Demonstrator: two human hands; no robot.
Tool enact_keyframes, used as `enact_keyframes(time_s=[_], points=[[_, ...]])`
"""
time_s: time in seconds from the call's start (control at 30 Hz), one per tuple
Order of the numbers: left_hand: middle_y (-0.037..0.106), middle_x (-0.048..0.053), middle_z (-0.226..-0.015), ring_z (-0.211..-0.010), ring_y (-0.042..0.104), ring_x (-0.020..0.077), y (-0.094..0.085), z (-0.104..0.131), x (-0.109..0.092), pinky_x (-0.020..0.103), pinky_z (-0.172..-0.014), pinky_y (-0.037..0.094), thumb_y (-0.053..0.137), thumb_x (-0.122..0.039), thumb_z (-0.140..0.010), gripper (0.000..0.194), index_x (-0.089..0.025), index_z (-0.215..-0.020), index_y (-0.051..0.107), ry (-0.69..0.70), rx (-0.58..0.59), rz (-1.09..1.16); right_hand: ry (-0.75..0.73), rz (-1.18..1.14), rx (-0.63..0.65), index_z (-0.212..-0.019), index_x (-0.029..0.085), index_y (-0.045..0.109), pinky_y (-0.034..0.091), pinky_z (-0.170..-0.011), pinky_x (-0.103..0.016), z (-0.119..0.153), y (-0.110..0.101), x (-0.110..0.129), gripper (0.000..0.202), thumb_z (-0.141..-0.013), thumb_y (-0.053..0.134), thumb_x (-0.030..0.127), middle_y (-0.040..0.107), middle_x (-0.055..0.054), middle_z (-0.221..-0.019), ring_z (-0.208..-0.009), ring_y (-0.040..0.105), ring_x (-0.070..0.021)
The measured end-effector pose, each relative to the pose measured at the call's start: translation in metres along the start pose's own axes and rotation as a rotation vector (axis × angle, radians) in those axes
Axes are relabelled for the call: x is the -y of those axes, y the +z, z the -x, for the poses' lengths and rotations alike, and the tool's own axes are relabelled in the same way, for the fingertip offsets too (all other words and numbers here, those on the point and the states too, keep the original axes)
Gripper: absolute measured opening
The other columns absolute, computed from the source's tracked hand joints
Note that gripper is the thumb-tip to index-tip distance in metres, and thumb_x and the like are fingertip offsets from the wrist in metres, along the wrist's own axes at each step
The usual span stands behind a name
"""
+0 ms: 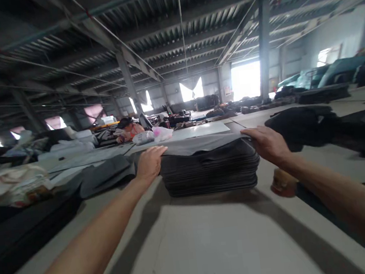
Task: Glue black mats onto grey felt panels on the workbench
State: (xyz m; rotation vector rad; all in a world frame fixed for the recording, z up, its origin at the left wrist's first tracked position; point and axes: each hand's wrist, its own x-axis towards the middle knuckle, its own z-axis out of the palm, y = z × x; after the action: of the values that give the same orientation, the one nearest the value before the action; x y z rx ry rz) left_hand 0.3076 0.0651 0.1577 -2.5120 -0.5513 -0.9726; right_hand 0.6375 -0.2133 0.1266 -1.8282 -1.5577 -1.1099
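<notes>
A thick stack of dark fabric pieces [211, 173] lies on the pale table straight ahead of me. Over its top spreads a lighter grey fabric piece [199, 145], its near edge wavy and slightly lifted from the layers below. My left hand [150, 161] is closed on the left edge of this grey piece. At the right edge, my right hand [266, 142] pinches it between thumb and fingers; the fingertips are partly hidden. Both arms reach forward, one on each side of the stack.
A brownish container [283, 182] stands under my right forearm. Dark fabric [303, 125] lies to the right, and grey cloth [108, 176] to the left near a printed bag [16, 184]. Another person [130, 129] is farther back, behind plastic bags [162, 133].
</notes>
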Motion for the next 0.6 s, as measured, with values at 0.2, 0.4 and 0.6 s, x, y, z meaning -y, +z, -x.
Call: enact_keyframes(time_s=[0.2,0.4,0.6], points=[[0.071,0.009,-0.113,-0.108,0.061,0.0297,-0.032,-0.027,0.018,0.041,-0.092,0.046,0.040,-0.033,-0.100,0.039,-0.028,-0.128,0.067,-0.100,-0.023,-0.027,0.063,-0.005,-0.044,-0.126,0.022,0.068,0.049,-0.091,-0.041,-0.040,-0.038,0.000,0.038,-0.101,0.042,0.034,0.070,-0.012,-0.119,-0.111,0.062,-0.0313],[0.074,0.004,-0.094,-0.090,0.066,0.0254,-0.028,-0.056,0.029,0.033,-0.079,0.048,0.052,-0.029,-0.095,0.028,-0.026,-0.112,0.074,-0.147,0.009,0.037,0.288,0.172,0.198,-0.122,0.026,0.072,0.047,-0.069,-0.041,-0.092,-0.041,-0.006,0.044,-0.100,0.044,0.051,0.067,-0.017,-0.106,-0.089,0.064,-0.0331],[0.075,0.003,-0.084,-0.083,0.070,0.0232,-0.001,-0.081,0.038,0.031,-0.078,0.051,0.056,-0.026,-0.094,0.022,-0.019,-0.101,0.076,-0.184,-0.055,0.094,0.383,-0.061,0.257,-0.090,0.016,0.075,0.050,-0.065,-0.036,-0.127,-0.001,-0.028,0.018,-0.087,0.062,0.029,0.069,-0.009,-0.076,-0.069,0.064,-0.0248]])
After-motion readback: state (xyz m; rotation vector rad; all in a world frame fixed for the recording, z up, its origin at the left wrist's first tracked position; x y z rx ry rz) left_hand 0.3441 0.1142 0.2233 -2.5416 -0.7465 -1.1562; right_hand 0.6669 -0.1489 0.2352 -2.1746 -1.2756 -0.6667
